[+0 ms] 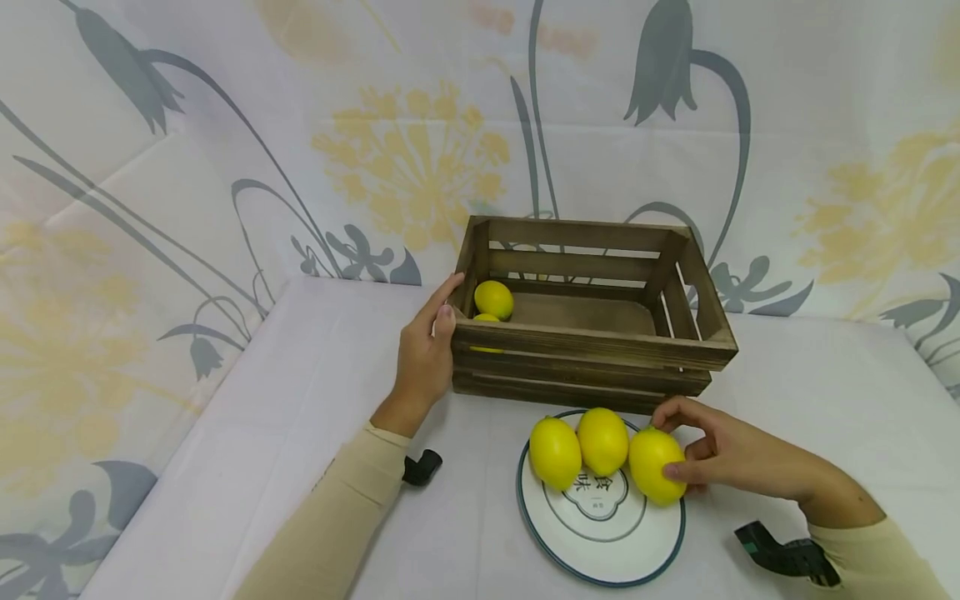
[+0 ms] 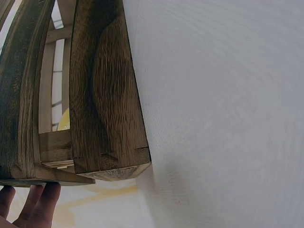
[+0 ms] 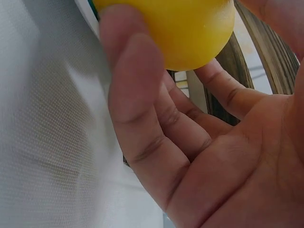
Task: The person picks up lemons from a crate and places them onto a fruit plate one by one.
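On the plate (image 1: 600,542) — right hand (image 1: 720,454) grips a lemon (image 1: 654,464)

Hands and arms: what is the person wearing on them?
Both arms wear long cream sleeves, left sleeve and right sleeve. The left hand and right hand are bare, with no gloves or rings showing. A black device sits by the right wrist.
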`<action>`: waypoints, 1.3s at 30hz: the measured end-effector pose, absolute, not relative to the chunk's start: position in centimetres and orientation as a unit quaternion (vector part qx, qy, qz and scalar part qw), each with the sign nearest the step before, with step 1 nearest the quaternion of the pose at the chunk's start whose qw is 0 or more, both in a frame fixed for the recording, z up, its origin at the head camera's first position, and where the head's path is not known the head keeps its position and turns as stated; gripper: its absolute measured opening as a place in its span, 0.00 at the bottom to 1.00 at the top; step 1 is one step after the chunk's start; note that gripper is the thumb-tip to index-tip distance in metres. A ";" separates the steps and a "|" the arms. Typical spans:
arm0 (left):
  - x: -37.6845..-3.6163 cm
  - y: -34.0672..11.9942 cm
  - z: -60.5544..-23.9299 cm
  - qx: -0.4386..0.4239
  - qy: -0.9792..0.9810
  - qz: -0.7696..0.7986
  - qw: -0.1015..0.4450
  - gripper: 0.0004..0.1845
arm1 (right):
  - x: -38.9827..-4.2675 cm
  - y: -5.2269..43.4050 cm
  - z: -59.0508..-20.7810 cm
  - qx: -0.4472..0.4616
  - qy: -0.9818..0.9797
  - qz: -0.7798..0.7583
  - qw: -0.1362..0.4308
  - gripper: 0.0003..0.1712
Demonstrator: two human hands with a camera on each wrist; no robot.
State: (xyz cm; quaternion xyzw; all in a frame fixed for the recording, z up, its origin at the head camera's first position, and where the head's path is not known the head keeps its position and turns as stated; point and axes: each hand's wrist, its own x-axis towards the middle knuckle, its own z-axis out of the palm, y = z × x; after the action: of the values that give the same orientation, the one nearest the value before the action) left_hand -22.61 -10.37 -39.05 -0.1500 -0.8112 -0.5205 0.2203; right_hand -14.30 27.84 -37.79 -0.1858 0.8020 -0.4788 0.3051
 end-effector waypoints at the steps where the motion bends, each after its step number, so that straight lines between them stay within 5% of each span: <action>1: -22.6 -10.4 -39.1 -0.150 -0.811 -0.520 0.220 0.36 | -14.3 27.9 -37.8 -0.186 0.802 -0.478 0.305 0.29; 11: -22.5 -10.3 -39.2 -0.155 -0.810 -0.519 0.226 0.35 | -14.4 28.1 -37.7 -0.200 0.815 -0.465 0.281 0.26; 27: -22.5 -10.3 -39.1 -0.149 -0.812 -0.520 0.218 0.29 | -13.7 27.4 -36.4 -0.219 0.851 -0.452 0.153 0.14; 39: -22.5 -10.3 -39.1 -0.146 -0.814 -0.517 0.219 0.26 | -13.4 24.5 -31.9 -0.299 0.861 -0.412 0.019 0.11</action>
State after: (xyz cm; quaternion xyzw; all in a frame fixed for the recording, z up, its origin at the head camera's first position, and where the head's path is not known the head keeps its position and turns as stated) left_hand -22.51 -10.32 -39.13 -0.1460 -0.8142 -0.5173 0.2194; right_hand -13.35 24.46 -31.90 -0.2991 0.8607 -0.4116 0.0187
